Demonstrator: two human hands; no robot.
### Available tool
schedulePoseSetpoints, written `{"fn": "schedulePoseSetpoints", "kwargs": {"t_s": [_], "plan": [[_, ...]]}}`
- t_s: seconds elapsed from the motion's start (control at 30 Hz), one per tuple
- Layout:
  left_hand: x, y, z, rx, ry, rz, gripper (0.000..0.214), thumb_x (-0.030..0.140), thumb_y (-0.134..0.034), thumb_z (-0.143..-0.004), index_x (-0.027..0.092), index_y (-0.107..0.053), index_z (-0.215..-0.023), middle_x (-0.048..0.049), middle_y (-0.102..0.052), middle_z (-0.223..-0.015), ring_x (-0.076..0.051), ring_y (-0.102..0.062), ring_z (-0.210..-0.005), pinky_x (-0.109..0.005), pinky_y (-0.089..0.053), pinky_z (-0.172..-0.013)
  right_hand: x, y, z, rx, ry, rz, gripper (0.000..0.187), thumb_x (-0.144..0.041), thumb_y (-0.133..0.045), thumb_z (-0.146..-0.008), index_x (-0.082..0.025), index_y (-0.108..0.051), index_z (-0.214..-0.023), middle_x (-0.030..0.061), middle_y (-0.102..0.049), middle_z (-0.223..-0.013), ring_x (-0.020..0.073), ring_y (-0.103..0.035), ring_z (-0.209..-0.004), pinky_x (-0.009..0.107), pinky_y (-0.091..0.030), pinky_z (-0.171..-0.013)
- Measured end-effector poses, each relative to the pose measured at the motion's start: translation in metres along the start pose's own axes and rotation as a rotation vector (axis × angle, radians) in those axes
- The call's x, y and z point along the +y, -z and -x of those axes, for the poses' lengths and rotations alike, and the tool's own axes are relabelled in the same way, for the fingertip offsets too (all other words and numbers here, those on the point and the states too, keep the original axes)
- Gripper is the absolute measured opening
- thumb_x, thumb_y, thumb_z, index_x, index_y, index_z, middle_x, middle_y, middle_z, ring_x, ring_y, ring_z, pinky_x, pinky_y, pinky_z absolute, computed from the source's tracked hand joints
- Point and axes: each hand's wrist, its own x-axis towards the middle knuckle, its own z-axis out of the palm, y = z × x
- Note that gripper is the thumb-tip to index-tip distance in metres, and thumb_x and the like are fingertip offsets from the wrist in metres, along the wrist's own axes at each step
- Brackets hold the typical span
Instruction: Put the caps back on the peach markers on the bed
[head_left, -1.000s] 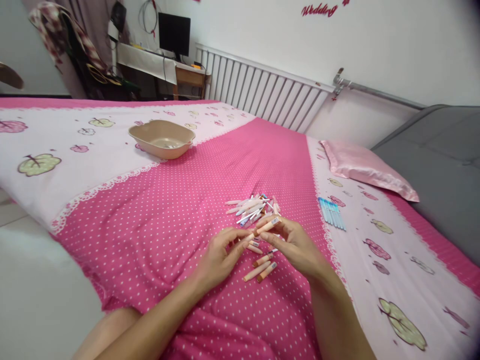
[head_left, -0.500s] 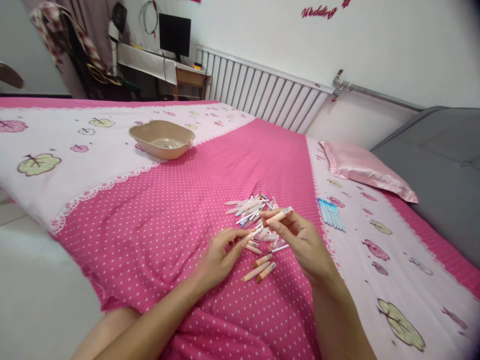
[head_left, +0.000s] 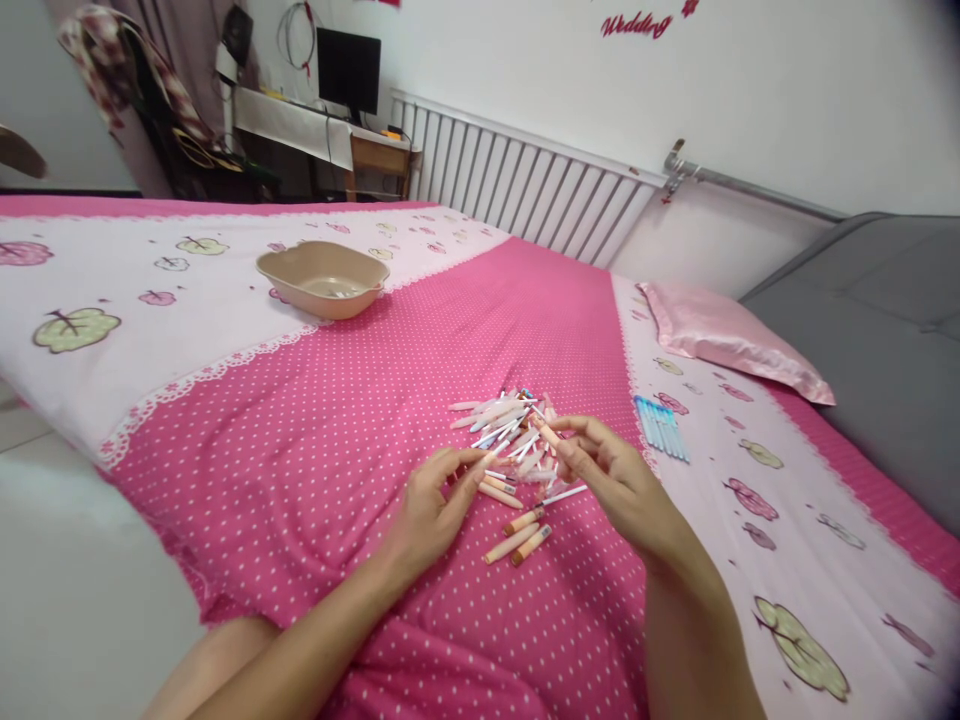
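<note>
My left hand (head_left: 439, 505) pinches a slim peach and white pen piece (head_left: 493, 455) between thumb and fingers, at the near left side of the pile. In my right hand (head_left: 615, 485) is a peach pen barrel (head_left: 550, 435), gripped by thumb and forefinger just over the pile's right side. Between and beyond the hands lies a loose heap of pens and pen parts (head_left: 502, 410) in pink, white and peach. Nearer to me, several peach pens with brown ends (head_left: 532, 545) rest on the pink dotted bedspread (head_left: 337, 480). Fingers partly cover both held pieces.
A beige plastic basin (head_left: 300, 285) with some small items inside stands at the far left on the bed. To the right lies a row of light blue pens (head_left: 661, 430). Beyond it are a pink pillow (head_left: 727, 340) and the grey headboard (head_left: 885, 360).
My hands have drawn apart: the left moved slightly left with its piece, the right moved a little right. The barrel in my right hand has turned, its free end now pointing up and left.
</note>
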Motion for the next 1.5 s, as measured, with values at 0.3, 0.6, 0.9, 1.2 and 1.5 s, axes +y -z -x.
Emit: {"fn": "schedulePoseSetpoints", "kwargs": {"t_s": [0.3,0.6,0.9,1.2,1.5], "plan": [[-0.004,-0.003,0.001,0.061,-0.126,-0.08,0.017,0.025,-0.052,-0.087,0.019,-0.062,-0.099,-0.0034,-0.065,-0.091,-0.013,-0.058,-0.081,-0.027,-0.046,-0.074,-0.005,0.006,0.002,0.001,-0.004,0.066,0.021,-0.039,-0.054,-0.086,-0.02,-0.061,-0.09,0.001,-0.061,-0.082,0.0143,-0.055,-0.076,0.026,-0.041,-0.067],[-0.001,-0.001,0.002,0.026,-0.173,-0.108,0.016,0.023,-0.052,-0.087,0.019,-0.062,-0.099,-0.0039,-0.066,-0.091,-0.014,-0.058,-0.086,-0.028,-0.046,-0.077,-0.002,0.005,0.001,0.052,-0.016,0.099,0.021,-0.04,-0.055,-0.085,-0.02,-0.062,-0.09,0.0016,-0.064,-0.085,0.0154,-0.057,-0.075,0.027,-0.042,-0.067],[0.002,-0.001,0.002,-0.002,-0.22,-0.131,0.017,0.023,-0.052,-0.087,0.019,-0.064,-0.099,-0.0037,-0.067,-0.088,-0.014,-0.059,-0.082,-0.026,-0.045,-0.074,-0.005,-0.003,0.0,0.02,0.006,0.121,0.02,-0.039,-0.056,-0.084,-0.021,-0.063,-0.09,0.0023,-0.065,-0.088,0.0164,-0.06,-0.079,0.028,-0.045,-0.069],[0.004,-0.001,0.002,-0.019,-0.237,-0.119,0.019,0.022,-0.05,-0.088,0.019,-0.063,-0.101,-0.0045,-0.067,-0.089,-0.015,-0.06,-0.082,-0.028,-0.046,-0.075,-0.002,-0.015,-0.004,-0.065,-0.018,-0.023,0.021,-0.031,-0.063,-0.078,-0.019,-0.061,-0.096,0.003,-0.066,-0.085,0.0173,-0.062,-0.078,0.03,-0.048,-0.069],[0.005,0.0,0.001,-0.086,-0.07,0.076,0.021,0.027,-0.049,-0.088,0.02,-0.064,-0.101,-0.0043,-0.068,-0.096,-0.016,-0.061,-0.09,-0.028,-0.046,-0.082,0.002,-0.033,-0.008,-0.091,-0.061,-0.159,0.02,-0.037,-0.062,-0.079,-0.017,-0.062,-0.082,0.005,-0.064,-0.091,0.0176,-0.061,-0.08,0.029,-0.051,-0.068]]}}
